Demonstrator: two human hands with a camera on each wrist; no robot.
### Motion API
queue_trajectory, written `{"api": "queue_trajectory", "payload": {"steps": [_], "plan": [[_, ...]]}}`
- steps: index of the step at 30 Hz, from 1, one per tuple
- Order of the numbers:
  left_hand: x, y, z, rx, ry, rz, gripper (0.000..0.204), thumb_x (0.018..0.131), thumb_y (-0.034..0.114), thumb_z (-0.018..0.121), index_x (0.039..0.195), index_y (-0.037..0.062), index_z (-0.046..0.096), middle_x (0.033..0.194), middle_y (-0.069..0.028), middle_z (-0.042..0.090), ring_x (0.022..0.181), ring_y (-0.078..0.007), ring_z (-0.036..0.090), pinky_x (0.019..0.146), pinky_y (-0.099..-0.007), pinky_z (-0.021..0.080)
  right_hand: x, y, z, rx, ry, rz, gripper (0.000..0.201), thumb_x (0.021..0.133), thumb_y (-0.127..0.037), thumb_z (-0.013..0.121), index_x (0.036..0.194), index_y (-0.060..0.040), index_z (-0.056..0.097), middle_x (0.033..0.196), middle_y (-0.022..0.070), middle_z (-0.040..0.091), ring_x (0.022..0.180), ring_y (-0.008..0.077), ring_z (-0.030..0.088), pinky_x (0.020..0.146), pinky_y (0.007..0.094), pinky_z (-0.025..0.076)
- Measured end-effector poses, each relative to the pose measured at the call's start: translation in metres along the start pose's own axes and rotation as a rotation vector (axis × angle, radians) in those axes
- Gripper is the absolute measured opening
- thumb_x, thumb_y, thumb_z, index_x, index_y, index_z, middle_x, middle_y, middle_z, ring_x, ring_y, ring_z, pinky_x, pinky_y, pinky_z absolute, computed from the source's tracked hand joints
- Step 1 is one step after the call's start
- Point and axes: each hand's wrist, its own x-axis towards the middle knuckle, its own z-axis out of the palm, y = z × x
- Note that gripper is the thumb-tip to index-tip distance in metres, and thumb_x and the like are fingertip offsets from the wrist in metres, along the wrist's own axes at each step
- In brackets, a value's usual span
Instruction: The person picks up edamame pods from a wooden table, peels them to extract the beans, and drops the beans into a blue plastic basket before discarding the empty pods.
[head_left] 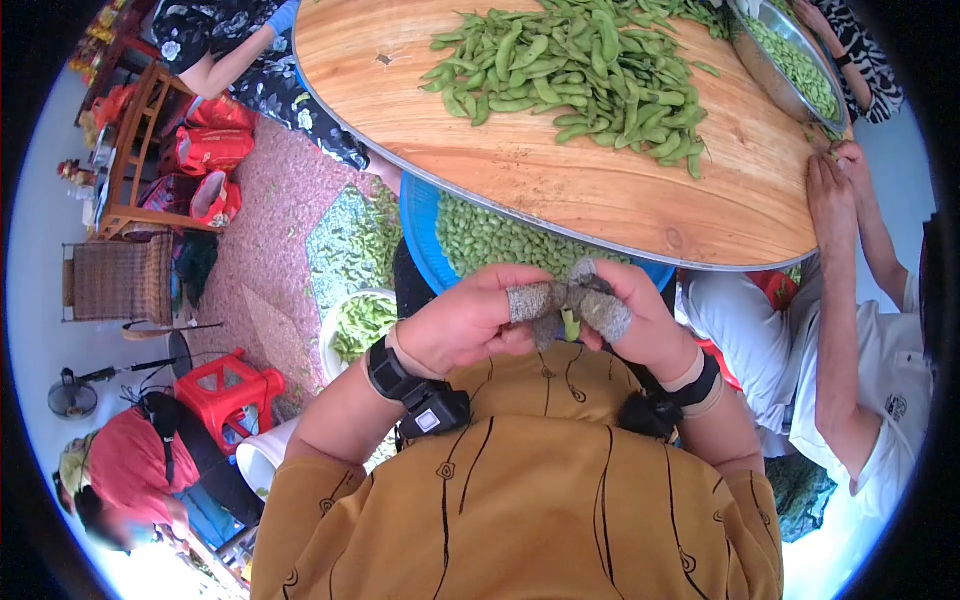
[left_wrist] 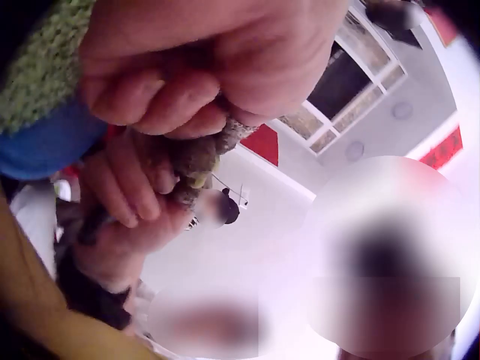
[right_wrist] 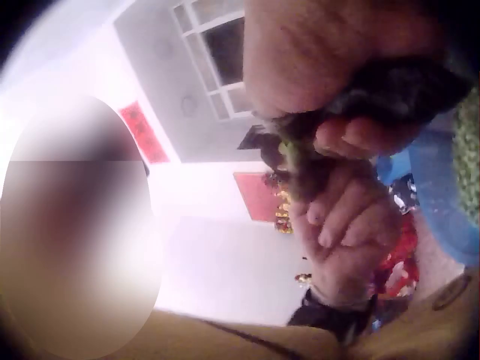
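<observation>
A green edamame pod point(head_left: 570, 325) is between the fingertips of both hands, in front of the chest and near the table's edge. My left hand point(head_left: 462, 318) pinches it from one side, with grey wraps on the thumb and a finger. From the other side my right hand point(head_left: 648, 322) pinches it, its thumb and finger wrapped too. In the left wrist view the pod point(left_wrist: 201, 180) shows only as a bit of green; curled fingers hide the rest. Beneath the hands stands a blue basin point(head_left: 425, 235) of shelled beans point(head_left: 500, 240).
Ahead is a round wooden table point(head_left: 380, 110) with a heap of edamame pods point(head_left: 590, 80) and a metal bowl point(head_left: 745, 50) of beans. Another person's hands point(head_left: 835, 190) are at its right edge. A white bucket point(head_left: 328, 350) of pods and a red stool point(head_left: 230, 395) stand at left.
</observation>
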Motion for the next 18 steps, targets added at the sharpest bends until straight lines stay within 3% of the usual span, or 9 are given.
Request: {"api": "queue_trajectory", "payload": {"steps": [2,4,6,7,11,13,18], "plan": [[-0.001,0.003,0.008,0.17,0.078,0.075,0.012,0.093,0.016,0.054,0.092,0.0047,0.059,0.059,0.0016,0.047,0.046,-0.0083,0.036,0.047,-0.0242,0.029,-0.002,-0.006,0.002,0.457,-0.009,0.429,0.023,0.093,-0.024,0.053,0.08,-0.0044,0.051,0.063,0.0029,0.049,0.05,0.0139,0.048,0.045,0.0284,0.039],[0.002,0.003,0.01,0.341,0.158,0.153,0.01,0.091,0.013,0.055,0.087,0.0052,0.058,0.059,-0.0013,0.049,0.046,-0.0121,0.039,0.048,-0.0265,0.031,-0.001,-0.009,0.002,0.59,0.002,0.528,0.025,0.094,-0.025,0.05,0.08,-0.0055,0.051,0.063,0.0012,0.049,0.048,0.0111,0.046,0.043,0.0259,0.037],[0.007,0.0,0.006,1.128,0.094,0.771,0.008,0.086,0.006,0.055,0.078,0.004,0.055,0.062,-0.0098,0.049,0.052,-0.026,0.044,0.049,-0.0323,0.034,-0.002,-0.009,0.002,0.728,0.014,0.632,0.026,0.096,-0.027,0.048,0.08,-0.0066,0.051,0.062,-0.0004,0.048,0.047,0.0084,0.043,0.042,0.0235,0.036],[0.005,0.003,0.007,1.295,0.119,0.762,0.005,0.075,-0.001,0.055,0.075,0.0021,0.051,0.065,-0.0149,0.046,0.062,-0.0362,0.047,0.051,-0.0378,0.036,-0.002,-0.008,0.001,0.697,-0.033,0.661,0.028,0.095,-0.029,0.048,0.079,-0.0063,0.051,0.06,-0.0002,0.047,0.045,0.0084,0.041,0.042,0.0236,0.035],[0.005,0.002,0.005,1.467,0.086,0.802,0.011,0.065,-0.002,0.056,0.074,0.0025,0.05,0.064,-0.0139,0.043,0.061,-0.0366,0.048,0.051,-0.0391,0.037,0.002,-0.013,-0.005,0.623,-0.163,0.772,0.034,0.095,-0.034,0.047,0.074,-0.0075,0.049,0.054,-0.0019,0.041,0.043,0.007,0.035,0.04,0.0228,0.031],[0.004,0.001,0.007,1.594,0.106,0.813,0.019,0.055,-0.001,0.056,0.072,0.0034,0.049,0.065,-0.0133,0.041,0.06,-0.0363,0.048,0.051,-0.0411,0.037,0.0,-0.007,-0.007,0.672,-0.188,0.795,0.036,0.095,-0.036,0.046,0.071,-0.0089,0.048,0.053,-0.003,0.039,0.042,0.0062,0.033,0.04,0.0223,0.029],[0.003,0.002,0.012,1.732,0.112,0.958,0.023,0.053,0.002,0.06,0.072,0.0053,0.049,0.067,-0.0108,0.043,0.058,-0.0332,0.048,0.05,-0.0415,0.038,-0.002,0.0,-0.01,0.864,-0.245,0.895,0.038,0.095,-0.038,0.043,0.066,-0.0126,0.044,0.05,-0.006,0.033,0.041,0.0041,0.029,0.039,0.021,0.025]]}}
